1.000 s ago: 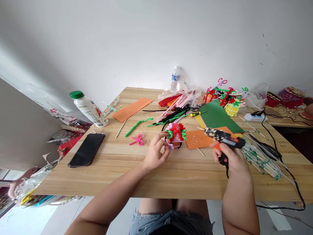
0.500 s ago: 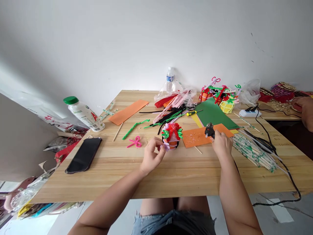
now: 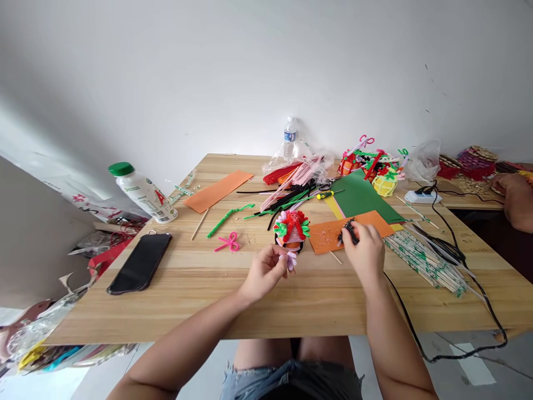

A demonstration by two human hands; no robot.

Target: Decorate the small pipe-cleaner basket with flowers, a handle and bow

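My left hand (image 3: 265, 271) pinches a small lilac pipe-cleaner flower (image 3: 291, 261) between thumb and fingers. Just behind it stands a small decorated pot (image 3: 292, 230), orange below with red, green and pink pipe-cleaner loops on top. My right hand (image 3: 367, 249) is closed around a black glue gun (image 3: 348, 231), whose body is partly hidden by the fingers. The gun is over an orange sheet (image 3: 323, 234) marked with strings and blobs of glue. To the left lie a pink pipe-cleaner bow (image 3: 230, 241) and a green coiled pipe cleaner (image 3: 222, 222).
Behind are bundled pipe cleaners (image 3: 291, 180), a screwdriver (image 3: 325, 195), a green sheet (image 3: 366, 197) and finished pots (image 3: 385, 182). Wrapped sticks (image 3: 428, 261) and a black cable (image 3: 493, 303) lie right. A phone (image 3: 140, 262) and white bottle (image 3: 145, 194) stand left. Another person's hand (image 3: 518, 191) shows far right.
My left hand has drawn the lilac flower toward me, away from the pot's front. My right hand has moved left with the glue gun, lower over the orange sheet.
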